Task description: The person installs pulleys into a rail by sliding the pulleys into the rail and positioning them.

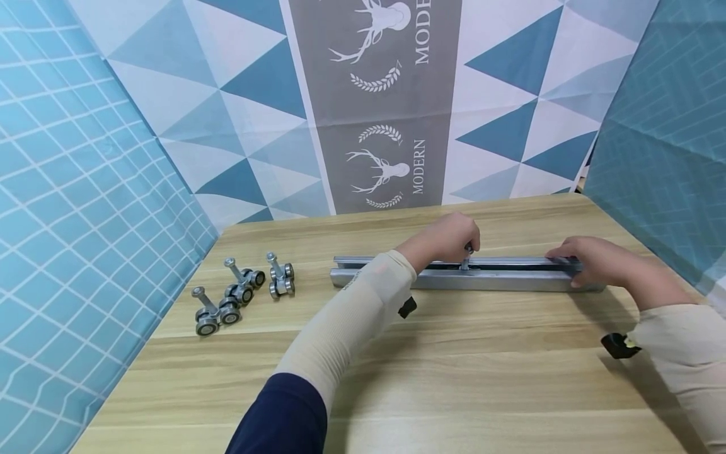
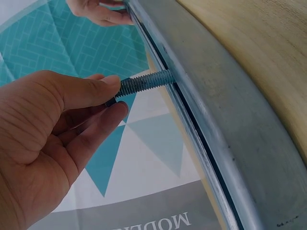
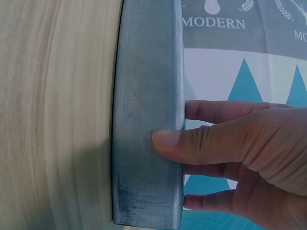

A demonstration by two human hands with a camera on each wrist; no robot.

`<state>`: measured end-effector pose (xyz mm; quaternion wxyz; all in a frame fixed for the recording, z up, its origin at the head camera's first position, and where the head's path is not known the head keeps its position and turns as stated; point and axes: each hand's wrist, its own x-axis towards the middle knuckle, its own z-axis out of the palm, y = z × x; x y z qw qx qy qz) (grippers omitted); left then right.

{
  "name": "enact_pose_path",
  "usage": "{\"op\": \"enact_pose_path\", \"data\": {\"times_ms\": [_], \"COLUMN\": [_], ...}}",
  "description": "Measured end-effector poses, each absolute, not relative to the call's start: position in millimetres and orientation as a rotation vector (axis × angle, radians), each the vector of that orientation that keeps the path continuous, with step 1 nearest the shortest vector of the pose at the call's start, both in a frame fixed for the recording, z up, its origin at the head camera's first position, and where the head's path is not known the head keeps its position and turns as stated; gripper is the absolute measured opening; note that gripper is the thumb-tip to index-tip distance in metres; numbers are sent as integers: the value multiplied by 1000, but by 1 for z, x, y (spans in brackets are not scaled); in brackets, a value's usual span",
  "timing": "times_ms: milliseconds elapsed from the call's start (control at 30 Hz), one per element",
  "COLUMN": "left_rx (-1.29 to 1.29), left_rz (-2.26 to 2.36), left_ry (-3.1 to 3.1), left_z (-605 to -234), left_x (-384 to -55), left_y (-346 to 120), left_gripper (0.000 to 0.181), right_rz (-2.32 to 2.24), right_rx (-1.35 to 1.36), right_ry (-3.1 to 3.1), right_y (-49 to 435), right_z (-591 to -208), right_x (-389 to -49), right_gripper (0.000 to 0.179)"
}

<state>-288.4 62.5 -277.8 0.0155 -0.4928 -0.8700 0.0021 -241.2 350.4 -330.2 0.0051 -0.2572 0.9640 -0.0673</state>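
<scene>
A long grey metal track lies across the wooden table. My left hand pinches the threaded bolt of a roller carriage that sticks up out of the track's slot; the carriage's wheels are hidden inside. My right hand grips the track's right end, thumb on the near side wall and fingers over the top. The left wrist view shows the track close up, with the right hand far along it.
Three loose roller carriages with upright bolts stand on the table to the left of the track. Patterned blue and grey cloth screens close in the table at the back and both sides.
</scene>
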Motion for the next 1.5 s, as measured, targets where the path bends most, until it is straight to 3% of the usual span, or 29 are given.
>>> {"op": "enact_pose_path", "data": {"times_ms": [1500], "left_rx": [-1532], "left_rz": [42], "left_ry": [-2641], "left_z": [-280], "left_x": [-286], "left_y": [69], "left_gripper": [28], "right_rz": [-204], "right_rx": [-879], "right_ry": [2971], "right_y": [309], "right_z": [-325], "right_x": [-247], "right_gripper": [57]}}
